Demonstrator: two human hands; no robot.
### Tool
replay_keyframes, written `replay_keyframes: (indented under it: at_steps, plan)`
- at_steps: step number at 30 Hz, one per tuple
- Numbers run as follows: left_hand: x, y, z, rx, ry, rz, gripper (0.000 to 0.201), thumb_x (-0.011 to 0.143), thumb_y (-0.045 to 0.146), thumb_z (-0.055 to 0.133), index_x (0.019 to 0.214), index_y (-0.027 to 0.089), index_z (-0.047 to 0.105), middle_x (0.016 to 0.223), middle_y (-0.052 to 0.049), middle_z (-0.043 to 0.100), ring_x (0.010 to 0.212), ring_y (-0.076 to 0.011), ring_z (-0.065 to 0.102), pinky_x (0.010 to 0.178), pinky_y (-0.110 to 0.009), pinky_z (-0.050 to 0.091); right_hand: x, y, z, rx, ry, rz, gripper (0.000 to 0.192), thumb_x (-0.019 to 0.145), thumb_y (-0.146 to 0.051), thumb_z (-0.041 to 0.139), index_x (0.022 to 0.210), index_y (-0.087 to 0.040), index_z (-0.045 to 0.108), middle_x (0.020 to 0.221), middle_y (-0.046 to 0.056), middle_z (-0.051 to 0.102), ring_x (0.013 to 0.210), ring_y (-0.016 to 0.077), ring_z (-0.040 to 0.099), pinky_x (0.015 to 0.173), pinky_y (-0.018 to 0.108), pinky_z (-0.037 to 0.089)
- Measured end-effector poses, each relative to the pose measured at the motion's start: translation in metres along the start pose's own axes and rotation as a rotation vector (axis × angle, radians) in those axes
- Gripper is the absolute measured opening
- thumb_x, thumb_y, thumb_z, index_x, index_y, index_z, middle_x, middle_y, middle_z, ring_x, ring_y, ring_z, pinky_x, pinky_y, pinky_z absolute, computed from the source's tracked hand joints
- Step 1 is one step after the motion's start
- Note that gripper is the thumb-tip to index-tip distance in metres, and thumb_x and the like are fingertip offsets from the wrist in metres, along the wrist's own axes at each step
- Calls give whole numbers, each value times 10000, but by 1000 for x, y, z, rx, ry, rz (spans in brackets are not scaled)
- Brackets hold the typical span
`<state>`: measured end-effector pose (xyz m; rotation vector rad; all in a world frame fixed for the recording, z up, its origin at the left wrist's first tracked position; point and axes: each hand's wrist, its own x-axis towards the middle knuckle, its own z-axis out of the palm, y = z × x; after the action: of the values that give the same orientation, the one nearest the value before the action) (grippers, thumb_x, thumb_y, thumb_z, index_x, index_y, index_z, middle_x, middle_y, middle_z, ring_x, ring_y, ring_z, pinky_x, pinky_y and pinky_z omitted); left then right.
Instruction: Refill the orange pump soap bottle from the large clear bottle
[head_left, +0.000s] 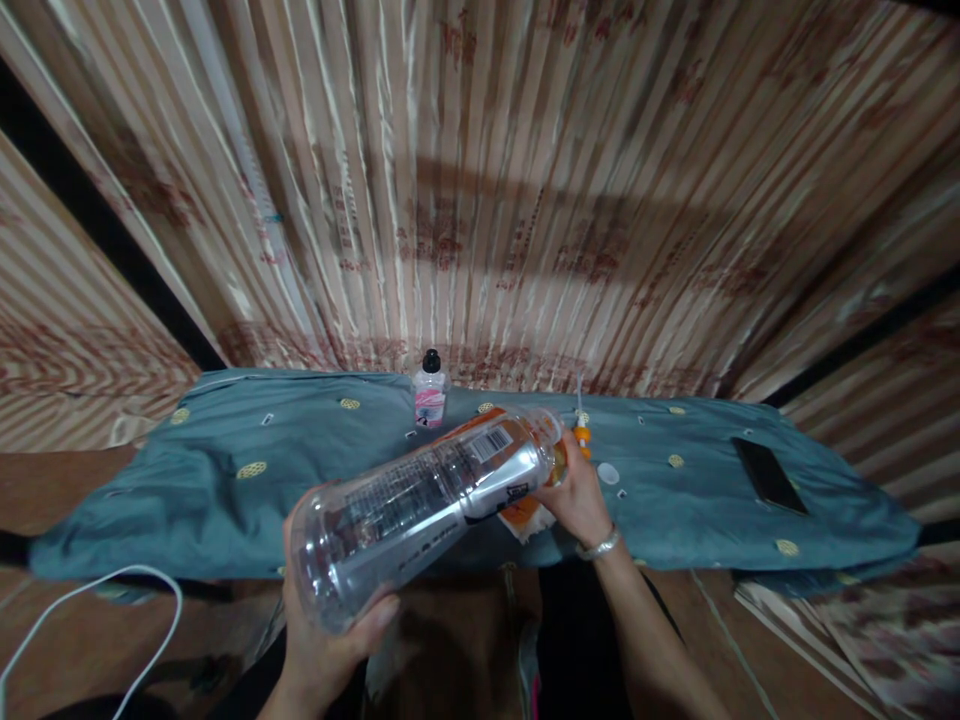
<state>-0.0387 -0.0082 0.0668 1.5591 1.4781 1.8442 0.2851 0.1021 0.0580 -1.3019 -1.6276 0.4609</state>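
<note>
Head view: left hand (322, 640) cups the base of a clear empty plastic bottle (420, 500), tipped on its side so the neck points away. Right hand (577, 495) is wrapped round that neck end, probably steadying it. Just past the right hand, a small white cap (608, 473) lies on the blue cloth (225, 480); beyond the bottle stands a small pink-labelled bottle (430, 392).

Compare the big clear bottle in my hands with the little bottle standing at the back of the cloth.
The large clear bottle is tipped on its side, held by the left hand at its base and the right hand at its neck; the small bottle stands upright, untouched. The large one is much bigger. The small one has a black cap and pink label; the large one's label is printed with a barcode. Both are see-through.
</note>
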Motion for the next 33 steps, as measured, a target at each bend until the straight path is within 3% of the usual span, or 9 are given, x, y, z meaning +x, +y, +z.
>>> replay_keyframes:
  at_steps: [2,7,15,19,21,26,33]
  plan:
    - [0,7,7,-42,103,-79,1001,522,700,1001,1318,162,720,1277,-235,768,1126,-485,817,885,-593,720,0,-1,-1,0,-4,-3,893,706,-373,957,1516,-202,624,1444,181,765,1363,412,739,1226,614,568]
    - [-1,16,18,-54,129,-189,1064,435,756,998,1284,183,712,1252,-207,761,1152,-478,792,981,-627,682,0,-4,-1,-12,2,-10,909,689,-385,970,1507,-193,626,1452,183,768,1360,409,741,1226,595,571]
    - [-1,7,6,-39,24,-200,1016,465,684,1032,1301,207,709,1333,-204,740,1258,-474,752,1080,-642,638,0,-3,-1,-14,5,-12,898,694,-375,973,1508,-216,626,1452,168,768,1360,404,742,1225,590,571]
    - [-2,7,8,-46,97,-168,1028,475,711,1006,1312,192,713,1318,-212,748,1193,-470,783,996,-615,677,0,-2,-1,-17,13,-7,918,684,-379,987,1511,-212,628,1455,177,767,1361,410,742,1224,596,570]
    - [-3,9,10,-43,66,-170,994,500,683,1005,1312,189,713,1307,-216,754,1173,-466,794,972,-607,686,0,-1,0,-9,8,0,916,689,-368,980,1516,-209,621,1453,178,767,1368,409,738,1231,600,563]
    - [-5,9,13,-31,157,-180,1045,462,770,971,1287,184,714,1298,-234,748,1232,-513,765,1071,-691,626,-1,-1,1,12,5,9,923,689,-365,970,1520,-196,605,1451,184,763,1373,412,734,1248,615,546]
    - [-3,0,-1,-17,-14,-116,967,532,597,1018,1352,201,692,1324,-218,755,1241,-494,775,1033,-640,665,-1,2,1,-7,10,3,949,672,-381,996,1524,-228,607,1467,169,754,1381,412,726,1247,614,547]
